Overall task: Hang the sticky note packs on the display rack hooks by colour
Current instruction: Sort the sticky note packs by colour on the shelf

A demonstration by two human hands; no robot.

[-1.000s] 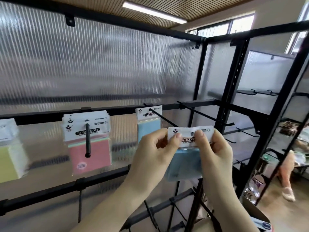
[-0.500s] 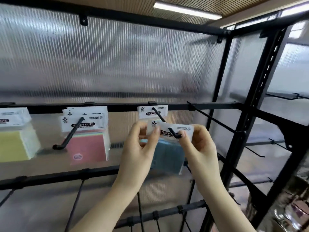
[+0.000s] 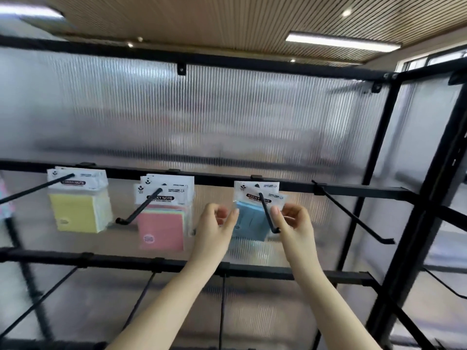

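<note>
Both my arms reach up to the black rack (image 3: 394, 157). My left hand (image 3: 214, 227) sits at the left edge of the blue pack (image 3: 250, 221). Its thumb tip touches that edge, and the other fingers are curled in loosely behind it. I cannot tell if it truly pinches the pack. My right hand (image 3: 294, 223) sits at the right edge of the same pack, thumb up and fingers curled. I cannot tell if it grips the pack either.

The blue pack hangs on the third hook (image 3: 267, 213), which pokes out through its white top card. More blue packs seem to hang behind it. The pink pack (image 3: 161, 228) hangs on the middle hook (image 3: 141, 210), with other packs behind it. The yellow pack (image 3: 75, 213) hangs on the left hook (image 3: 32, 189). One more hook (image 3: 353, 215) sticks out bare on the right.

The white cards say "STICKY NOTE" in a black patch. The small print is too blurry to read.
</note>
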